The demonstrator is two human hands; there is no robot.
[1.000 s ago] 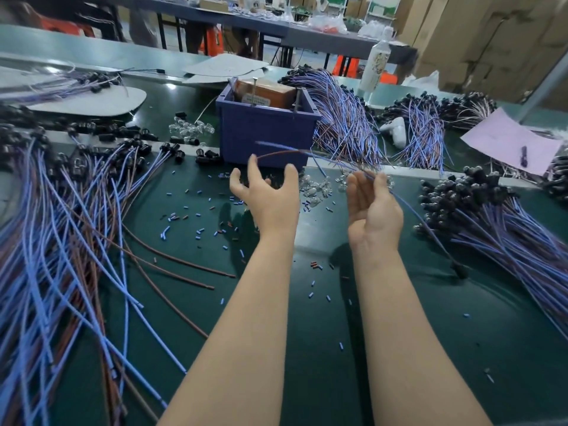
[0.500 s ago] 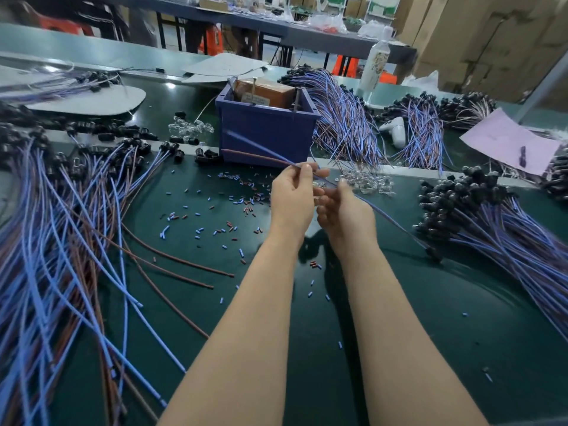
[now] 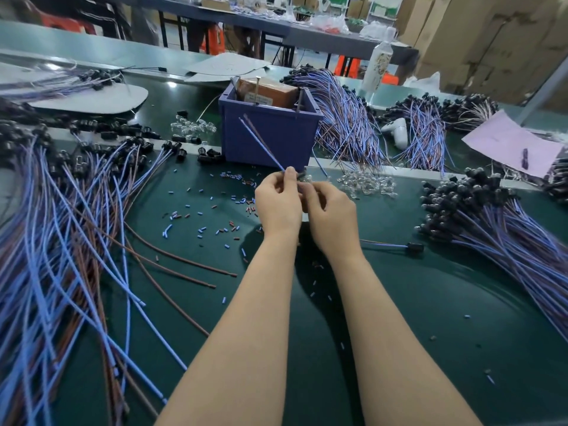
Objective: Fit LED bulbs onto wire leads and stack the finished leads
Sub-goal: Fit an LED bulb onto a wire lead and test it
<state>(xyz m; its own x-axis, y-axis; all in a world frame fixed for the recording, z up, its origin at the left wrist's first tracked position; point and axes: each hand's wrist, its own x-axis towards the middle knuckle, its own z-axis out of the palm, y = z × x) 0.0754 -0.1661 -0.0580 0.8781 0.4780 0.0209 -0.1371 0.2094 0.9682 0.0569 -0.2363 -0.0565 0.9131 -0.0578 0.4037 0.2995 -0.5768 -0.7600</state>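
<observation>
1. Since half a second ago, the wire lead (image 3: 261, 143) you hold has swung. Its free ends, which lay low across the bin front, now point up and to the left. Your hands have stayed close together above the mat (image 3: 430, 302).
2. Your left hand (image 3: 278, 207) pinches this blue and brown lead between thumb and forefinger, with the other fingers curled.
3. Your right hand (image 3: 330, 216) touches the left, its fingers curled toward the same spot. Whether it grips anything is hidden.
4. A heap of clear LED bulbs (image 3: 365, 184) lies loose on the mat just beyond your right hand. A smaller heap (image 3: 192, 127) lies left of the bin.
5. Directly behind your hands stands a purple bin (image 3: 292, 136). It holds a brown cardboard box (image 3: 267, 93) that reaches above the rim. Thin metal rods (image 3: 257, 87) stand upright beside the box.
6. One black-capped lead (image 3: 415, 247) lies on the mat by your right wrist.
7. The finished leads (image 3: 491, 216) are stacked at your right, their black caps bunched toward the middle of the mat.
8. A mass of loose leads (image 3: 61, 226) fans across your left side.
9. Small blue and brown insulation scraps (image 3: 199, 216) are scattered on the mat left of your hands.
</observation>
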